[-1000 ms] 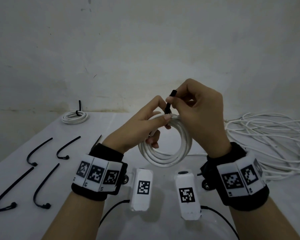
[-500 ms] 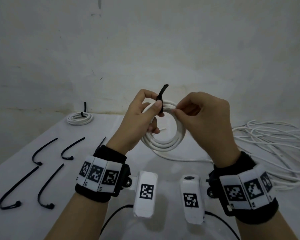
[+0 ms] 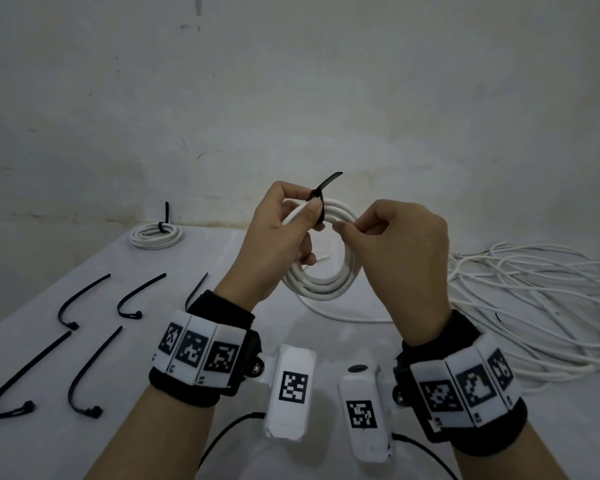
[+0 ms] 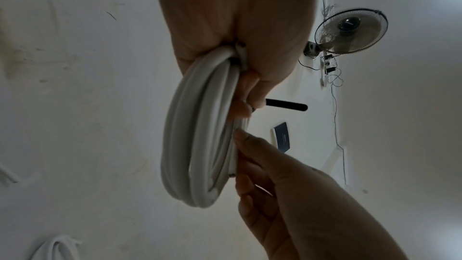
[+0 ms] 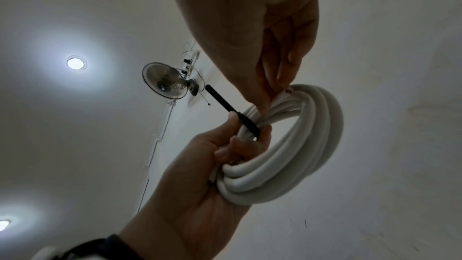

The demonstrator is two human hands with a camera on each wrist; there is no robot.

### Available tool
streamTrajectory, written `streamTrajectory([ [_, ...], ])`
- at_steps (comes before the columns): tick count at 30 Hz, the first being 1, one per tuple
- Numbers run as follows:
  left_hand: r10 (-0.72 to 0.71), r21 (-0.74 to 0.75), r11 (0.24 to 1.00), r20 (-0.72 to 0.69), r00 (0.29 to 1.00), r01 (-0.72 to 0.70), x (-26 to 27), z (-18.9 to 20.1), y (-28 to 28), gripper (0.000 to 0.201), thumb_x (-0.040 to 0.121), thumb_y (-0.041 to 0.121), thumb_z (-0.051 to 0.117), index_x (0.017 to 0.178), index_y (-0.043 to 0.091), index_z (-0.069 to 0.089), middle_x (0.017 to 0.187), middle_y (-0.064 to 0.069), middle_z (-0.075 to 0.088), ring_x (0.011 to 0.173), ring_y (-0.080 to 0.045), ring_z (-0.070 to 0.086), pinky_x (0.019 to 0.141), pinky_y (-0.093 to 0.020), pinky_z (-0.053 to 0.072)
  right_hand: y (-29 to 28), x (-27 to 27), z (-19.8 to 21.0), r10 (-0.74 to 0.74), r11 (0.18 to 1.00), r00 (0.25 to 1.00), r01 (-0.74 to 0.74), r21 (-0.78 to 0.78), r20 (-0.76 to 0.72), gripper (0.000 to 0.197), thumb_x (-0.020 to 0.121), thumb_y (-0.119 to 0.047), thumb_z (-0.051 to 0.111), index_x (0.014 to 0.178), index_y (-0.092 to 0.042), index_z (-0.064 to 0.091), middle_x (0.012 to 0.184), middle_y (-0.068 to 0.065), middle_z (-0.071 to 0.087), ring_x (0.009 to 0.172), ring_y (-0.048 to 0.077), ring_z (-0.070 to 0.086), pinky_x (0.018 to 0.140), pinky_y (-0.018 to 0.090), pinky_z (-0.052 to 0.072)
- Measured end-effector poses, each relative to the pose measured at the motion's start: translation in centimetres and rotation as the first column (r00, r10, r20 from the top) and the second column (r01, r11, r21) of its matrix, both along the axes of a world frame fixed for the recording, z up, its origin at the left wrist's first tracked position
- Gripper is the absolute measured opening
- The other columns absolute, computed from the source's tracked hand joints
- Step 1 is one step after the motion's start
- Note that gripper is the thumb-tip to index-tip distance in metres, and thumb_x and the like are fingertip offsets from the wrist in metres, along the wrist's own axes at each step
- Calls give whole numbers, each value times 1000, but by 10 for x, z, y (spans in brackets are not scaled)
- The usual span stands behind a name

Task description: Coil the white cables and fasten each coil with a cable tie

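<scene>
holding the coil up at the centre of the head view, my left hand clasps it with thumb and forefinger pinching the cable tie wrapped over its top. a second ago my right hand was pulling the tie's tail; now it has let go of that and its fingertips pinch the coil's strands just beside the tie. the tail sticks up free, so i judge the tie cinched and this coil nearly done. one finished coil lies at upper left, spare ties at lower left, and loose cable is piled at right.
</scene>
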State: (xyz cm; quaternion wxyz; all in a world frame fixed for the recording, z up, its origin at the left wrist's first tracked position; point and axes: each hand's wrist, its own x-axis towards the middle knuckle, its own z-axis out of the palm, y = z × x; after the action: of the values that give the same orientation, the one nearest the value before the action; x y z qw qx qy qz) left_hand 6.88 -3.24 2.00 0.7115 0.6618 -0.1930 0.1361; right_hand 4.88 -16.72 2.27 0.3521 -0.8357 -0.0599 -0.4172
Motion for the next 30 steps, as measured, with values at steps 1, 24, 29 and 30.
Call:
streamTrajectory([
  [1,5,-3,1000,-2,1000,-5,0,0,0,9,96,17,50,100,10,47,87,-18,55,36,-5,36,44,-22,43,0,0,1,18,1000,1000,-18,17,-13,20,76,-29,76,64,-15,68,58,-7,61,59,13,59,62,30,47],
  [24,-338,-177,937,-244,909,301,6,3,18,51,94,50,28,106,12,61,72,-4,66,63,-14,63,72,-39,56,-7,15,-2,675,568,738,-544,618,28,14,92,-14,59,80,-7,61,56,1,48,43,13,50,51,29,51],
  [29,-407,-97,913,-243,881,395,5,-5,19,55,82,55,29,97,11,59,67,-2,61,73,-16,63,84,-38,53,-6,21,-7,660,436,741,-515,738,127,18,95,-15,55,82,-5,62,61,4,44,44,11,46,53,24,50],
  [30,-409,-108,913,-225,884,394,5,-5,17,53,82,54,30,94,10,57,64,-1,57,68,-15,60,82,-35,53,-5,21,-8,662,412,736,-512,753,138,18,95,-15,55,82,-4,61,60,3,43,44,11,45,52,23,50],
])
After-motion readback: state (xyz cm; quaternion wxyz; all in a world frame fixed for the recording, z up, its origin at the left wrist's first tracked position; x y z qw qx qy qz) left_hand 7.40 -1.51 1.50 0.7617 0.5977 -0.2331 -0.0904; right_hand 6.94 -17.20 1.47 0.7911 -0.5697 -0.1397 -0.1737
